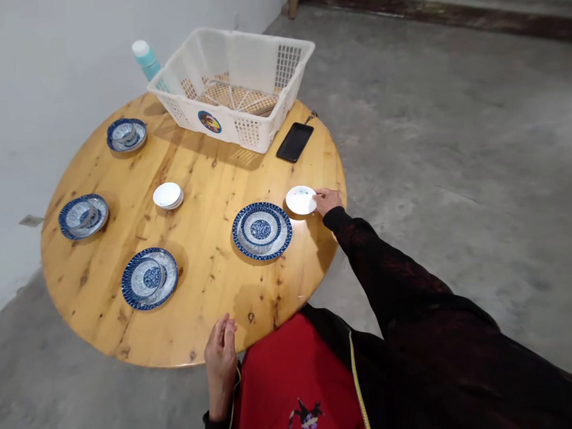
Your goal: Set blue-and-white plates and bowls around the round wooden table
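My right hand [327, 200] pinches the rim of a small white saucer [300, 200] near the right edge of the round wooden table [205, 313]. Just left of the saucer lies a blue-patterned plate [261, 230]. My left hand [221, 356] rests at the table's near edge, fingers loosely together and holding nothing. A stack of small white saucers [167, 195] sits mid-table. Three more blue plates, each with a bowl on it, stand at the near left [149, 278], the left [83, 216] and the far left [126, 134].
A white plastic basket [241, 58] stands at the table's far side, with a teal bottle [145, 59] behind it. A black phone [295, 141] lies beside the basket. White wall on the left, grey concrete floor all round.
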A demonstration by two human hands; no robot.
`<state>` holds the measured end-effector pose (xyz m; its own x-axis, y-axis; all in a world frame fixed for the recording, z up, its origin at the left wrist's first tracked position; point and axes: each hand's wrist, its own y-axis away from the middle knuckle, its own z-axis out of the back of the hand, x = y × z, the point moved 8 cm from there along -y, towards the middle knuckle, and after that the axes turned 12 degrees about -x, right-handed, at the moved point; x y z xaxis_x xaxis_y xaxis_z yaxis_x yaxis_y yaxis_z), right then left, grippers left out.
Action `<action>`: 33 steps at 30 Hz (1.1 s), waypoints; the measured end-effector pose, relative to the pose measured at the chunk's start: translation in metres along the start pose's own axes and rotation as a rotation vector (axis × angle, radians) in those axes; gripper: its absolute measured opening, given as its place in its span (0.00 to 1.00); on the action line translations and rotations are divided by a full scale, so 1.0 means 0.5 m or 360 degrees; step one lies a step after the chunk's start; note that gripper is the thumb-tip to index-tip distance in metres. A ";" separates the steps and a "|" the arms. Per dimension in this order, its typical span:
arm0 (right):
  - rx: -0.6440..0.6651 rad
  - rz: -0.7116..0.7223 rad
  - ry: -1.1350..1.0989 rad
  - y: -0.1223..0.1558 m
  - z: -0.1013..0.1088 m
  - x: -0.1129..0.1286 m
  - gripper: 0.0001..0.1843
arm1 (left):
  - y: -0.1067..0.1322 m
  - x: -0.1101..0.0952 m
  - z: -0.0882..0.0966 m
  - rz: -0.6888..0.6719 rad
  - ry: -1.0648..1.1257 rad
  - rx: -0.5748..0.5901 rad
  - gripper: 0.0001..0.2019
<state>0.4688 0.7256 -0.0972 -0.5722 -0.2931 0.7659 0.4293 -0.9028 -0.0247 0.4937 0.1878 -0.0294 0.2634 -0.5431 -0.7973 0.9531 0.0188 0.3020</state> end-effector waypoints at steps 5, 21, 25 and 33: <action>0.0011 -0.0006 0.0078 -0.007 0.006 -0.005 0.20 | -0.015 -0.019 -0.021 0.0032 -0.0004 0.0004 0.27; 0.0139 0.0292 0.0329 -0.031 -0.008 0.032 0.24 | -0.024 -0.042 -0.051 0.0039 -0.0149 0.0109 0.28; 0.0146 0.0336 0.0363 -0.038 -0.018 0.049 0.24 | -0.026 -0.042 -0.049 0.0037 -0.0164 0.0093 0.29; 0.0171 0.0362 0.0385 -0.044 -0.026 0.062 0.23 | -0.023 -0.040 -0.050 0.0061 -0.0152 0.0080 0.29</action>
<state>0.4323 0.7323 -0.0813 -0.5967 -0.5608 0.5740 0.6289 -0.7711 -0.0996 0.4814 0.2193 -0.0298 0.2818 -0.6202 -0.7321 0.9333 0.0002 0.3592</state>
